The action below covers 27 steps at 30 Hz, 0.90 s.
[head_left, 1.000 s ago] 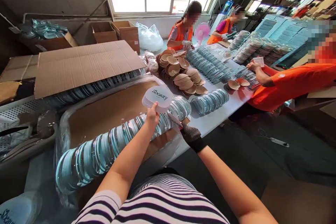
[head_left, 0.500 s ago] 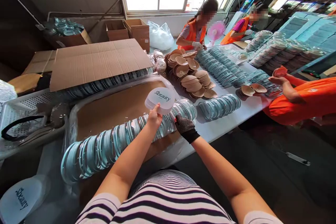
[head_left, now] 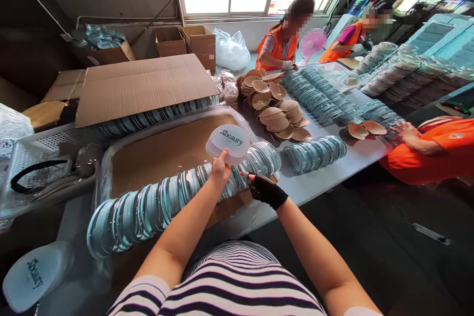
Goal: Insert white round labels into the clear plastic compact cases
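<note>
My left hand (head_left: 221, 167) grips a stack of white rounded cards (head_left: 228, 142) printed with "beauty", thumb on top. Below it runs a long row of round, clear-wrapped packs (head_left: 148, 210) with pale blue-green edges, standing on their sides in a cardboard-bottomed tray (head_left: 144, 150). My right hand (head_left: 264, 190), in a black fingerless-tip glove, is closed at the right part of this row. Its bare fingertips are pressed together beside the packs; what they pinch, if anything, is too small to make out.
A second stack of printed cards (head_left: 35, 276) lies at lower left. Brown oval pads (head_left: 274, 118) are heaped beyond the tray. A shorter row of packs (head_left: 316, 153) lies to the right. Cardboard (head_left: 148, 89) covers more packs. Co-workers in orange (head_left: 437, 150) work along the table.
My right hand has drawn slightly right and down, its fingertips now pointing left at the row. The left hand still holds the cards. The nearest co-worker's hand has lowered to the packs.
</note>
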Each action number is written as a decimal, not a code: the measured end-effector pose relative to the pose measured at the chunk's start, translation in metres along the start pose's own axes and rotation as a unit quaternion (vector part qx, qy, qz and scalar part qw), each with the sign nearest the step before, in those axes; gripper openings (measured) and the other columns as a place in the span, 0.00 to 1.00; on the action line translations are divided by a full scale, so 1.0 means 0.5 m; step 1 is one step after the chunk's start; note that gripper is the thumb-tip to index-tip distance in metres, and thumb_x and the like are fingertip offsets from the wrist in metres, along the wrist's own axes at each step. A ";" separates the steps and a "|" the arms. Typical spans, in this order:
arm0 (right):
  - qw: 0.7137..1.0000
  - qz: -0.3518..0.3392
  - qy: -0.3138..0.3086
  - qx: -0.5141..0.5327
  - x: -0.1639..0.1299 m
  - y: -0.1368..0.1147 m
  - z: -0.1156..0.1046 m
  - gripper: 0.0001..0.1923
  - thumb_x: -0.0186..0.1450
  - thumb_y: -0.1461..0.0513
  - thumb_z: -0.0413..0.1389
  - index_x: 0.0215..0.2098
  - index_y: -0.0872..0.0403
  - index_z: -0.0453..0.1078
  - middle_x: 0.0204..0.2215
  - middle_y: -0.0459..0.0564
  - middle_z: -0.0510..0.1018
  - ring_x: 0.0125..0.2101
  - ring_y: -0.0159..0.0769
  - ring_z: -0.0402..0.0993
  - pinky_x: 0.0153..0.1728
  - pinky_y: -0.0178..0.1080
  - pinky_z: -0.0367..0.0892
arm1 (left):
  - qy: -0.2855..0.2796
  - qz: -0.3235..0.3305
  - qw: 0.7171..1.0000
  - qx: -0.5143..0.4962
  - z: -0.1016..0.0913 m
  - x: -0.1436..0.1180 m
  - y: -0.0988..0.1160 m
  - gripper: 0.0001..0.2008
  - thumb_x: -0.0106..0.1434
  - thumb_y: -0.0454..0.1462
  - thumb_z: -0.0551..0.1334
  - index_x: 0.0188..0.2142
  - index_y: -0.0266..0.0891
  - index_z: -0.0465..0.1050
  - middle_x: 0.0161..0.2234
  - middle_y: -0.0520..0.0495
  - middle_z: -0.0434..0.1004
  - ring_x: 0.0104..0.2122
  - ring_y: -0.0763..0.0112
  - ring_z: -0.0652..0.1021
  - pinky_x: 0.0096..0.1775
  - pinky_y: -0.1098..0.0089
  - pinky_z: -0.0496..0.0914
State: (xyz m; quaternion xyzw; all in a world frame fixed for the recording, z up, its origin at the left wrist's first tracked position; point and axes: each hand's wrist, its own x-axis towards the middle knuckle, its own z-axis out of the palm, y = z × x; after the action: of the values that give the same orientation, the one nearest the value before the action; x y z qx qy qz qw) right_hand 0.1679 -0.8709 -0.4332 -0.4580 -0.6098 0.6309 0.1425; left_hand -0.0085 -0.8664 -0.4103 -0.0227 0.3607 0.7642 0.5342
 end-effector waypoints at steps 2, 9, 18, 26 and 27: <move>0.994 -0.017 0.092 -0.062 0.008 -0.023 -0.009 0.20 0.64 0.47 0.50 0.37 0.53 0.72 0.17 0.43 0.68 0.17 0.31 0.64 0.21 0.33 0.63 | -0.009 0.004 1.000 0.006 0.003 -0.002 -0.002 0.22 0.60 0.27 0.64 0.54 0.42 0.72 0.47 0.46 0.82 0.47 0.67 0.81 0.50 0.68 0.74; 0.895 -0.240 0.339 -0.162 0.057 -0.129 -0.035 0.29 0.68 0.49 0.43 0.60 0.55 0.64 0.53 0.59 0.76 0.51 0.42 0.73 0.51 0.46 0.70 | -0.038 0.011 0.999 0.027 -0.002 -0.046 0.007 0.21 0.57 0.28 0.66 0.51 0.42 0.75 0.42 0.47 0.83 0.43 0.67 0.82 0.48 0.69 0.75; 0.862 -0.220 0.337 -0.309 -0.002 -0.131 0.098 0.24 0.66 0.56 0.45 0.55 0.56 0.68 0.46 0.60 0.78 0.47 0.47 0.74 0.49 0.47 0.71 | -0.046 0.048 0.994 0.087 -0.054 -0.095 0.019 0.10 0.52 0.29 0.69 0.36 0.37 0.78 0.31 0.49 0.83 0.33 0.69 0.82 0.37 0.72 0.76; 0.805 -0.113 0.462 -0.356 -0.158 -0.059 0.036 0.24 0.67 0.50 0.43 0.43 0.58 0.74 0.34 0.62 0.80 0.33 0.48 0.77 0.32 0.42 0.70 | 0.028 0.036 0.999 -0.012 -0.027 -0.042 0.109 0.14 0.62 0.28 0.63 0.46 0.39 0.76 0.39 0.47 0.83 0.39 0.69 0.82 0.47 0.68 0.76; 0.807 -0.125 0.423 -0.392 -0.185 -0.038 0.041 0.24 0.68 0.51 0.43 0.43 0.57 0.75 0.33 0.61 0.80 0.31 0.46 0.77 0.31 0.40 0.69 | 0.023 0.038 0.999 -0.024 -0.026 -0.032 0.117 0.15 0.62 0.28 0.63 0.48 0.39 0.76 0.41 0.47 0.83 0.42 0.68 0.82 0.49 0.67 0.75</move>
State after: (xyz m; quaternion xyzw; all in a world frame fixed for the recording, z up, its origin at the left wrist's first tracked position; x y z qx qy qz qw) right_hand 0.1950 -0.9482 -0.3820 -0.6164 -0.7364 0.0590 0.2724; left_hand -0.0550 -0.8965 -0.3824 -0.0394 0.3550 0.7915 0.4960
